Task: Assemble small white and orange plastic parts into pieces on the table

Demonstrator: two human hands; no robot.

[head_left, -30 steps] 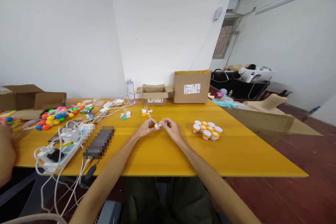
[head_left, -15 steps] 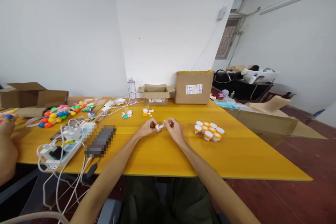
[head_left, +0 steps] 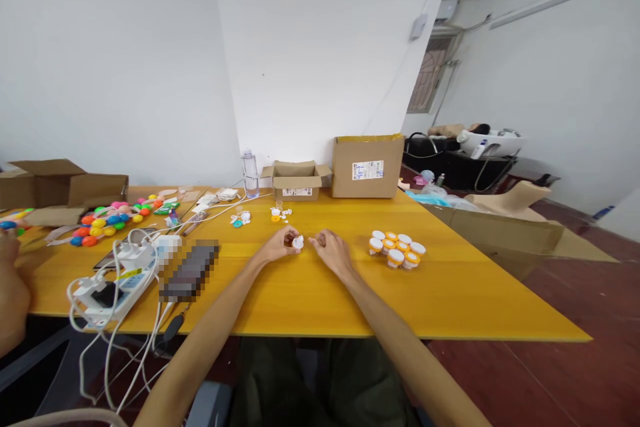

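The left hand (head_left: 279, 244) pinches a small white piece (head_left: 299, 242) between thumb and fingers, just above the table (head_left: 310, 300). The piece sits at the fingertips, its near side facing the right hand (head_left: 331, 250). That hand is just beside it but apart, thumb and fingers curled narrow; whether something small is in its grip cannot be told.

For good handling, the left hand probably does best as a steady clamp, gripping by the side so that the face toward the right hand is free. The right thumb and fingertip would then meet the piece squarely, pressing evenly; a slanted push could twist something this light out of the pinch. Keeping both hands low seems wise, since a dropped part would then not roll far.

Beyond the left hand lie loose parts: a teal ring (head_left: 238, 223) to its far left, and a yellow ring (head_left: 275, 218) straight ahead with small white bits (head_left: 286, 215) near it. To the right of the right hand, well clear of its fingers, lidded jars (head_left: 396, 255) stand close together; the forearm is best kept away from them. Ahead of both hands is a small box (head_left: 299, 188).
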